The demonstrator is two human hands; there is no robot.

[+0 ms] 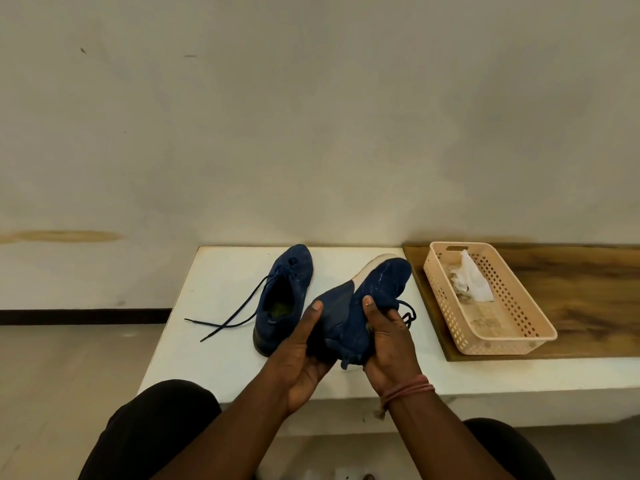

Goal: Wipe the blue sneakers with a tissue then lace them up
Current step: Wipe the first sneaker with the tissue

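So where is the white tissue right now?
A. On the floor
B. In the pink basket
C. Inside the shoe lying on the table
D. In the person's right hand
B: the crumpled white tissue lies in the pink basket on the wooden board, while both hands, left hand and right hand, hold a blue sneaker.

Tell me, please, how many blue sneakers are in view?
2. One sneaker lies on the white table; the other sneaker is held up by the left hand and right hand.
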